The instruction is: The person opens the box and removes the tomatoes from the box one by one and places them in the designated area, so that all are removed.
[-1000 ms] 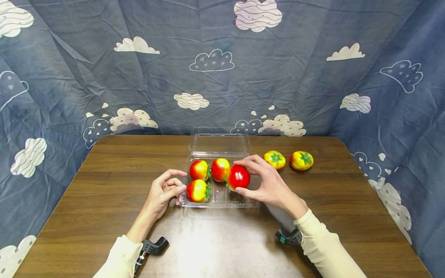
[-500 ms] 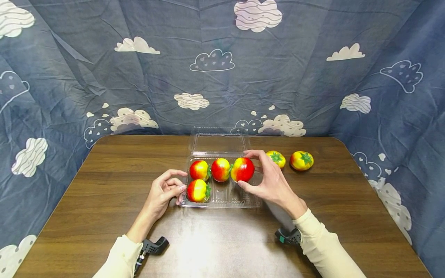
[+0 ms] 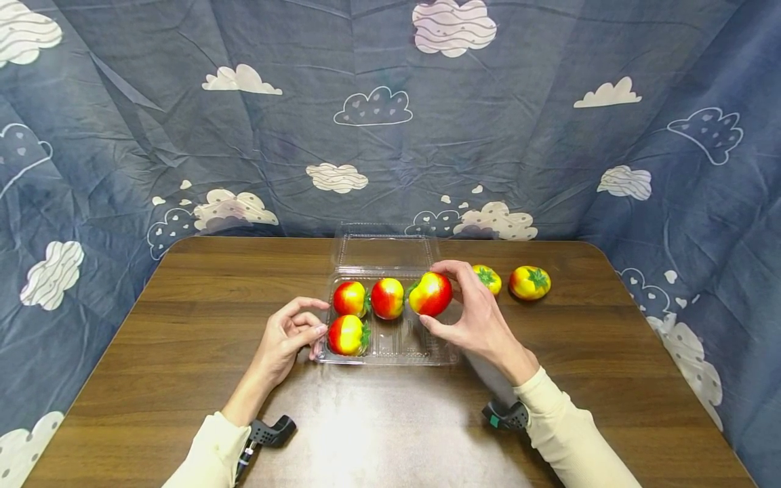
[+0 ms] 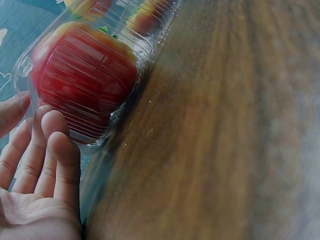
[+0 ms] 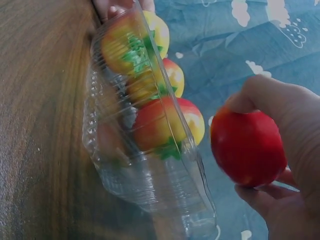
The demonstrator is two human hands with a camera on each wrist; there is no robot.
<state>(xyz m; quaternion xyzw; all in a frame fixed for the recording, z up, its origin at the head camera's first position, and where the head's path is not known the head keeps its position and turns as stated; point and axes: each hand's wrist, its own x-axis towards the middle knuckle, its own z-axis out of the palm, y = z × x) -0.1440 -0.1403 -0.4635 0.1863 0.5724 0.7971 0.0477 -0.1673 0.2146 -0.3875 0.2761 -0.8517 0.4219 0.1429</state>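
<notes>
In the head view, my right hand [image 3: 478, 315] holds a red and yellow toy persimmon [image 3: 430, 294] between thumb and fingers, above the right part of a clear plastic clamshell box [image 3: 390, 358]. The right wrist view shows this persimmon [image 5: 247, 145] raised apart from the box wall. My left hand [image 3: 283, 339] holds the box's left edge, its thumb and curled fingers at the rim; the left wrist view shows the fingertips [image 4: 52, 120] against the ribbed wall. Inside the box sit three persimmons: back left [image 3: 350, 299], back middle [image 3: 387, 298] and front left [image 3: 348, 335].
Two more persimmons lie on the wooden table [image 3: 201, 325] right of the box, one [image 3: 488, 278] partly behind my right hand and one [image 3: 529, 282] farther right. The box's clear lid [image 3: 387, 251] stands open at the back, near the cloud-patterned curtain [image 3: 378, 196].
My right hand has moved the held persimmon slightly right and away from me, turning it so its yellow leafy side shows at the left. My left hand stays put.
</notes>
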